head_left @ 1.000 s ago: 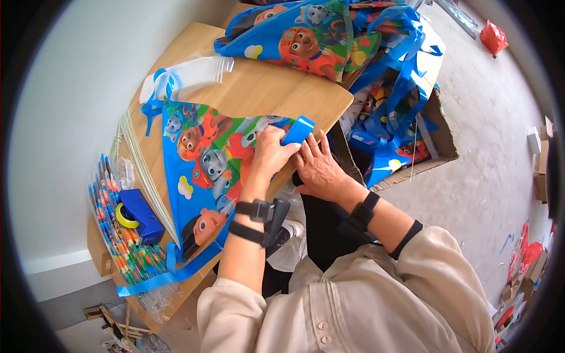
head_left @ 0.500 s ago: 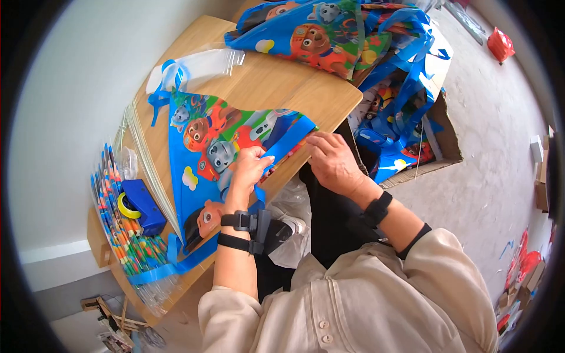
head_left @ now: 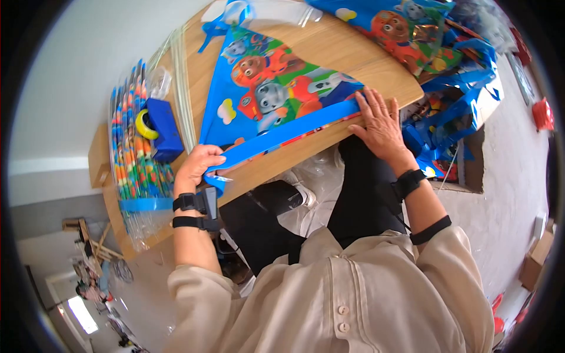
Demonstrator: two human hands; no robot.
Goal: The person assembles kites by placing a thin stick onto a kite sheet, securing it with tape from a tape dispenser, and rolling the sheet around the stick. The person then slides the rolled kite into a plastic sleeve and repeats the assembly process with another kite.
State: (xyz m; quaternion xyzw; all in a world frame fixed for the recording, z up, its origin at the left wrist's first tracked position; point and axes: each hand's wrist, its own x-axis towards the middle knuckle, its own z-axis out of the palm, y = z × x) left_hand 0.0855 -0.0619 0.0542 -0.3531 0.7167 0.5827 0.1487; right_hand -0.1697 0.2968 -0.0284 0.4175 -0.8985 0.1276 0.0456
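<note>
A triangular kite printed with cartoon dogs lies on the wooden table, its straight blue edge band along the side nearest me. At the band's left end my left hand is closed on the corner of the kite, thumb on top, with a blue strip dangling below. My right hand rests with fingers spread, fingertips touching the band's right end and the tabletop beside it.
Thin pale rods lie left of the kite, near a blue tape dispenser and a bundle of colourful packed items. More printed kites lie at the table's far side. A cardboard box with blue material stands to the right.
My left hand has moved left along the band to the kite's corner. The right hand has gone from pinched fingers to spread on the band's end. The head view has shifted.
</note>
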